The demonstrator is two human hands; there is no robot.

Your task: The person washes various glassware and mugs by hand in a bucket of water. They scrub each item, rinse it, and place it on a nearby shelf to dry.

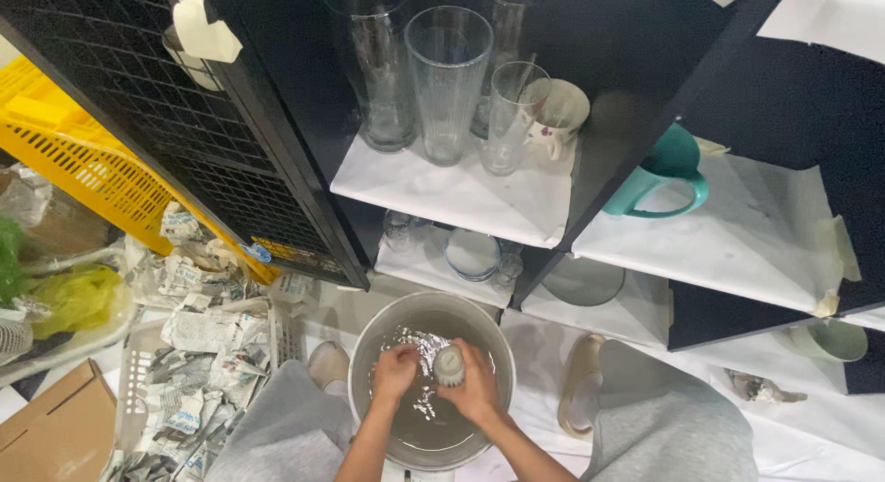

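Glass (449, 364), small, wet and surely slippery and breakable, sits wrapped in the right hand (475, 390) over the water-filled steel basin (369, 344), while the left hand (395, 371) curls loosely beside it, best gripped round its body.

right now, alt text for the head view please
Both hands, left hand and right hand, hold a small clear glass over a round metal basin of water. Above, white-lined dark shelves carry tall clear glasses and a teal mug.

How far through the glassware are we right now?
Looks done: tall glasses and a teal mug stand on the paper-lined shelves. In hand: both hands, left hand and right hand, hold a small glass in the water-filled metal basin. What is left cannot be told.
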